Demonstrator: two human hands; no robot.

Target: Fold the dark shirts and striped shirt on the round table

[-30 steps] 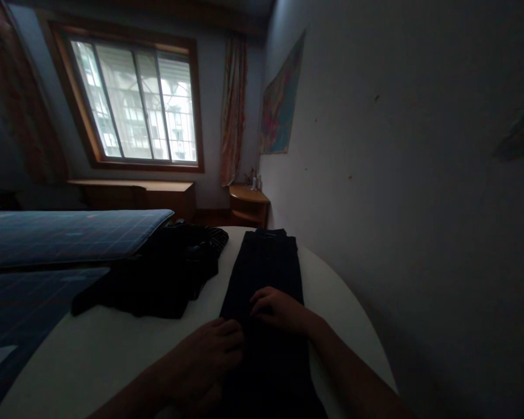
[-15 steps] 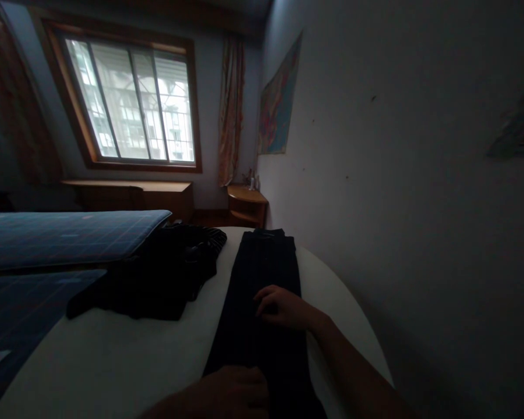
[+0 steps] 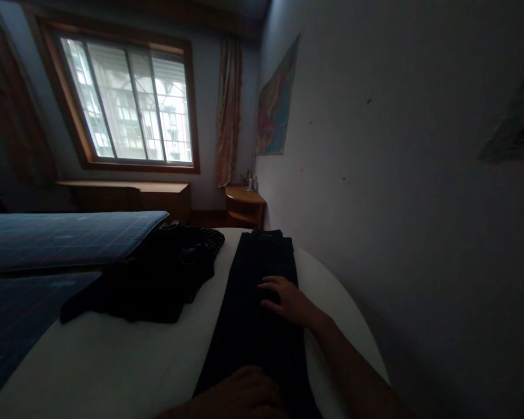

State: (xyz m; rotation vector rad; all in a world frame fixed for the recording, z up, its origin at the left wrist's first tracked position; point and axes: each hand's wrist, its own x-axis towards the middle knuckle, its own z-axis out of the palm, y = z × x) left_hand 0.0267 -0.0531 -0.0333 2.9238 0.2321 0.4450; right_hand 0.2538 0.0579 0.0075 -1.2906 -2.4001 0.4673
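A pair of dark trousers, folded lengthwise, lies in a long strip on the white round table, waistband at the far end. Over the middle of the strip is my right hand, its thumb and fingers spread apart with nothing held. My left hand rests low on the near part of the trousers, back of the hand up. Its fingers lie over the cloth, dim and partly cut off by the bottom edge.
Left of the trousers, a heap of black clothing lies on the table beside a blue checked mattress. A wall runs close along the right side. A desk and a corner shelf stand beyond, below a window.
My right hand has opened its fingers and shifted slightly farther up the trousers. The left hand has slid a little to the right across the cloth.
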